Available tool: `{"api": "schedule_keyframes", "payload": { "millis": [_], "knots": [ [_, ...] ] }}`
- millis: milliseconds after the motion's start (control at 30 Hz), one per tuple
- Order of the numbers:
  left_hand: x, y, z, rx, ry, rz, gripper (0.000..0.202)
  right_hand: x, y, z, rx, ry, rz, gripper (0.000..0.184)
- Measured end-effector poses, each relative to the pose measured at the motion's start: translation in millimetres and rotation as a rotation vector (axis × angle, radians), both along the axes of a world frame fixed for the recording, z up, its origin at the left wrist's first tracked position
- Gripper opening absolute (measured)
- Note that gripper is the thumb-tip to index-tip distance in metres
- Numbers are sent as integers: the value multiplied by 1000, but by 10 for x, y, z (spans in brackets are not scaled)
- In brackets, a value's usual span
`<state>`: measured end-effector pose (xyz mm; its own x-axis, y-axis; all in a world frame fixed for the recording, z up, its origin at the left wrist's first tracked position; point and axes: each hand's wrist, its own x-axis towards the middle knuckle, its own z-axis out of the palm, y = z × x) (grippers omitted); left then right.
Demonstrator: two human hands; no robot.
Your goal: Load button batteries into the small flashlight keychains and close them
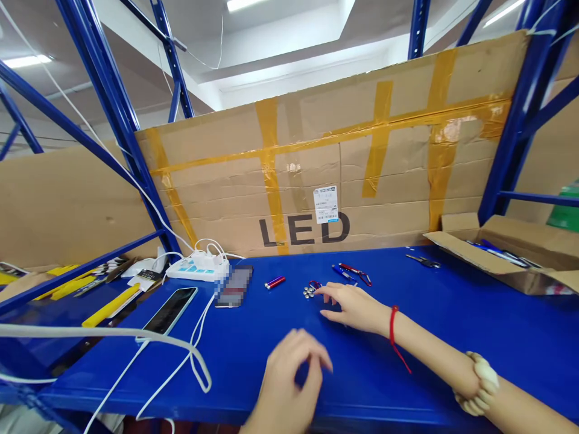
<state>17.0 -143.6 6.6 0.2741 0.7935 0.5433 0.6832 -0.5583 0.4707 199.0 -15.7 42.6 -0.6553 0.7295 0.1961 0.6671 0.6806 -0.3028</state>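
Note:
My right hand (348, 304) reaches over the blue shelf from the right, fingers apart. Its fingertips are beside a small cluster of shiny round metal pieces (308, 292). A red carabiner clip (315, 284) lies just behind them, partly covered by the fingers. Nearer the front edge, my left hand (292, 380) hovers with loosely curved fingers, slightly blurred. Nothing shows in it, and its thumb is close to the index finger. Beyond the right hand lie a blue carabiner (344, 274) and a red one (357, 272). Left of the metal pieces is a pair of small red and blue cylinders (275, 282).
At left are a phone (169, 310), a second, pixelated phone (235, 286), a white power strip (199, 266) and loose white cables (199, 337). Keys (423, 261) and an open cardboard box (493, 271) of pens are right. Taped cardboard (307, 181) closes the back.

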Motion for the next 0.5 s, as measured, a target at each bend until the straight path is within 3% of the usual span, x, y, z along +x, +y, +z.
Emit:
{"api": "schedule_keyframes", "payload": {
  "millis": [100, 167, 300, 400, 500],
  "knots": [
    [23, 662, 387, -88, 138, 83, 23, -193, 152, -37, 60, -89, -41, 35],
    [-6, 1088, 503, -120, 319, 226, 22, -289, 232, -86, 127, -123, -49, 32],
    [-126, 1617, 391, -159, 507, 414, 26, -381, 302, -216, 252, -124, -28, 30],
    [-188, 1695, 234, -166, 522, 466, 25, -371, 285, -278, 281, -106, -22, 30],
    [-226, 1658, 190, -150, 483, 486, 27, -339, 265, -297, 254, -78, -25, 31]
  ]
}}
